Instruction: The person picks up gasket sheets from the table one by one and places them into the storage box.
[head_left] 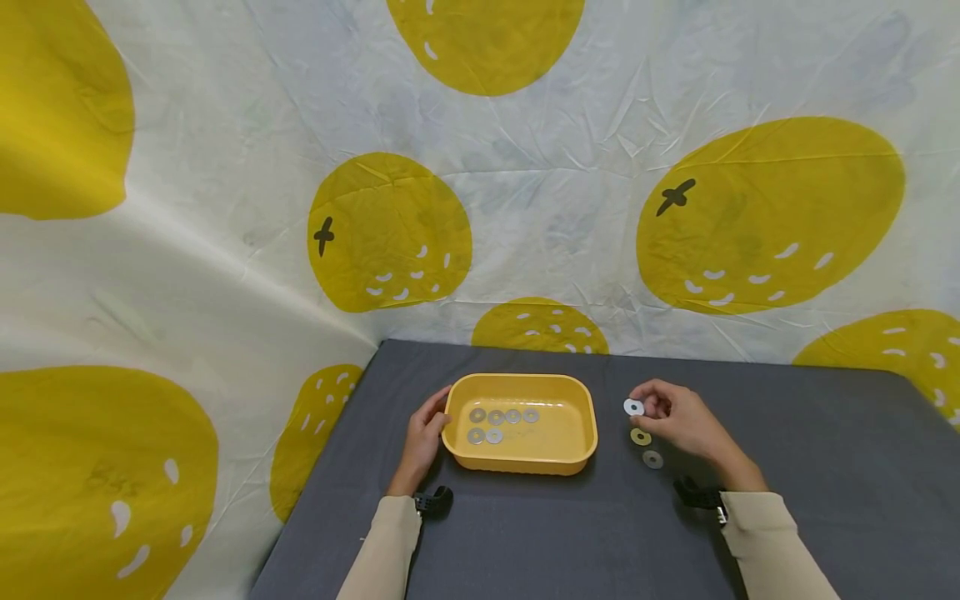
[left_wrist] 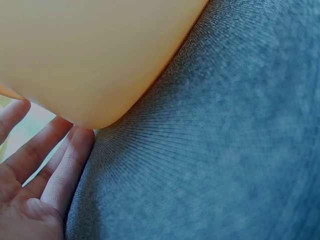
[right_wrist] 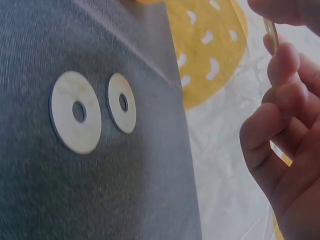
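Washers [right_wrist: 65, 115] on cloth [head_left: 540, 533], perhaps curtain [head_left: 547, 225] behind

Two loose washers [head_left: 647, 437] lie right of the tray [head_left: 566, 429] holding six washers [head_left: 496, 412].

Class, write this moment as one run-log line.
left hand: touches yellow tray | right hand: pinches washer | tray: six washers inside | grey cloth: two loose washers

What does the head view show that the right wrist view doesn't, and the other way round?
Only the head view shows the left hand holding the yellow tray at one end, with six washers inside. Only the right wrist view shows the held washer edge-on. Both show the right hand pinching that washer, two loose washers on the gray cloth, and the yellow-and-white backdrop.
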